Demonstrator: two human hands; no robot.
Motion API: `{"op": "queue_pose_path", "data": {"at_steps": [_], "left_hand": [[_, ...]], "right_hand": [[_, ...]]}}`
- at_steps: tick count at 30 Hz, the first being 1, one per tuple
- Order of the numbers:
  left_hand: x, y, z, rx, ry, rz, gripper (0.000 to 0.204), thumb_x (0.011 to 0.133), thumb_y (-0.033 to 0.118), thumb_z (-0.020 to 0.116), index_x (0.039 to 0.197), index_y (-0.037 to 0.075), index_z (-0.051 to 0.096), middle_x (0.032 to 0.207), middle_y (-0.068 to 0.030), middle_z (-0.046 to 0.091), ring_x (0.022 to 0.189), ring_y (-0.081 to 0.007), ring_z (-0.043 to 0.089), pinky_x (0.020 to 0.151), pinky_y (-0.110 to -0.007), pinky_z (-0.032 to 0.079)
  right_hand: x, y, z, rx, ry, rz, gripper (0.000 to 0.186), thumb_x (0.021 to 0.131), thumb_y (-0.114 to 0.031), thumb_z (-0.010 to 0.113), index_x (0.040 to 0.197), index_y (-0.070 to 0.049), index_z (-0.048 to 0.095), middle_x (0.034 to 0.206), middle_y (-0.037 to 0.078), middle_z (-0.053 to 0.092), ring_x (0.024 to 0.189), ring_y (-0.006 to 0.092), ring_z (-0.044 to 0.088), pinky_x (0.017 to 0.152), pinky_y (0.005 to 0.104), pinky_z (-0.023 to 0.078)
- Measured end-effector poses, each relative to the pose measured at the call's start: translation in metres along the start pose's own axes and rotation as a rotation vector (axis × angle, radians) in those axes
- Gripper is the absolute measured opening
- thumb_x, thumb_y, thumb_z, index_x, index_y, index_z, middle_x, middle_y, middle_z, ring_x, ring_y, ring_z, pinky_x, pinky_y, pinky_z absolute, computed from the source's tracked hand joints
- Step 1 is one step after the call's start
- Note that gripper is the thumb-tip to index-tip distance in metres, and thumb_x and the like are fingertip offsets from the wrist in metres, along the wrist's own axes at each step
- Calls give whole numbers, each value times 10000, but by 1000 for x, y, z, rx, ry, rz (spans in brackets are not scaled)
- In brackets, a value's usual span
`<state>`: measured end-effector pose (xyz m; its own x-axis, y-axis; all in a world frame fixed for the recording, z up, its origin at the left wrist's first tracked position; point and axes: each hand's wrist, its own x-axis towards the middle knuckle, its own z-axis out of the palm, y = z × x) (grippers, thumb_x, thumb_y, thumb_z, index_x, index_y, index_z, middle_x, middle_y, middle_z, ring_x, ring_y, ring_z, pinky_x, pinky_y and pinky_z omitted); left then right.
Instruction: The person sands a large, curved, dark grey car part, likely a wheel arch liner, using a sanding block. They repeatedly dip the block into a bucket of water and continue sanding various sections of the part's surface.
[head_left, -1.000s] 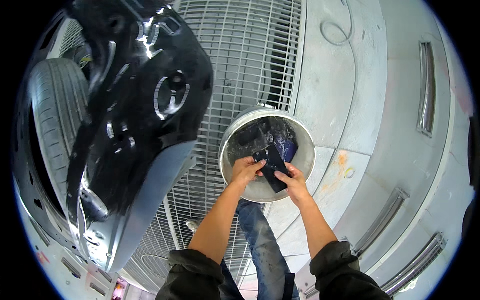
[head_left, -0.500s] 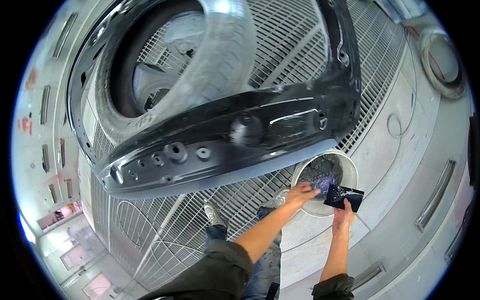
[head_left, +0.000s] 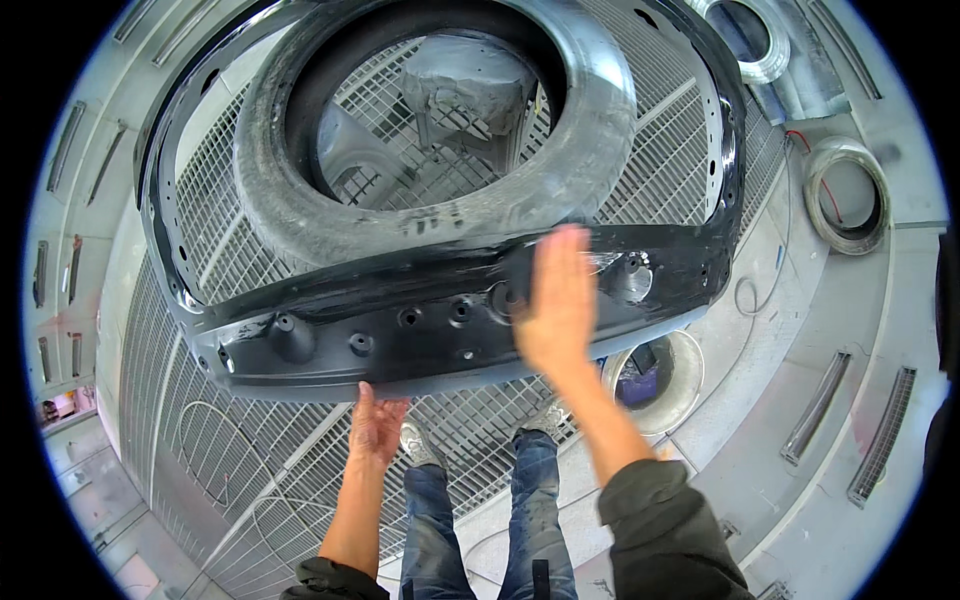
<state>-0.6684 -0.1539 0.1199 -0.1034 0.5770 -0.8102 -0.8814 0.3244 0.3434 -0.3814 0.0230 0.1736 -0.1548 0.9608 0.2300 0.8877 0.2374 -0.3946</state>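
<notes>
A black, glossy, wet-looking car tailgate frame [head_left: 400,345] with holes and pressed bosses lies on a large tyre [head_left: 440,230]. Over its broad near section, my right hand [head_left: 560,300] is laid with straight fingers, smeared by motion. Beneath that palm, a dark sheet, apparently sandpaper [head_left: 519,266], shows at the hand's left side; most of it is covered. My left hand [head_left: 378,428] holds the near lower edge, thumb up against it and fingers curled below. To the right of my right forearm stands a round bucket [head_left: 690,385] with dark water and something purple inside.
Metal floor grating [head_left: 480,415] runs under the tyre and my feet. A grey-covered object [head_left: 465,85] shows through the tyre's opening. At right lie a smaller ring-shaped tyre [head_left: 835,225] and a thin looped hose [head_left: 765,300]. Another round, silvery ring [head_left: 765,60] sits farther back.
Both hands have left the bucket. The right moved left and away from me onto the tailgate with the dark sheet; the left moved left to its near edge. The view has turned left.
</notes>
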Motion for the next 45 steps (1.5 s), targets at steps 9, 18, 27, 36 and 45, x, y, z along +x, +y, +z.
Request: {"op": "queue_pose_path", "data": {"at_steps": [9,18,27,36,45], "left_hand": [[-14,72,-16,35,246,197,543,971,456,700,1305,47,575,1258,-83,664,1111,-222,668,936,-389,567],[-16,121,-39,231,217,233,558,935,288,786,1343,47,490,1218,-75,641,1086,-208,646,926,-394,546],[-14,125,-41,251,211,220,552,916,281,808,1309,42,504,1124,-67,669,936,-186,669,837,-341,556],[-15,121,-35,295,193,239,586,932,301,786,1343,16,480,1191,-109,672,1054,-224,690,925,-363,587],[-19,127,-35,243,206,226,581,899,271,827,1305,26,491,1121,-82,679,962,-184,692,826,-323,576]], "right_hand": [[26,-83,10,54,-286,-487,695,833,-8,562,1519,-32,453,1615,189,392,1524,335,334,1266,465,229],[-1,-64,17,-85,-8,-35,852,757,-25,703,1535,53,365,1623,277,317,1541,434,240,1263,517,193],[21,-176,53,159,-256,-555,638,860,-62,539,1495,-23,484,1614,153,408,1526,285,339,1256,452,258],[7,-136,35,-71,-97,-157,815,745,7,670,1517,34,411,1595,259,381,1528,414,288,1251,506,237],[24,-67,-12,22,-234,-338,652,817,-26,678,1454,-110,566,1536,132,517,1468,294,435,1221,455,333]]}}
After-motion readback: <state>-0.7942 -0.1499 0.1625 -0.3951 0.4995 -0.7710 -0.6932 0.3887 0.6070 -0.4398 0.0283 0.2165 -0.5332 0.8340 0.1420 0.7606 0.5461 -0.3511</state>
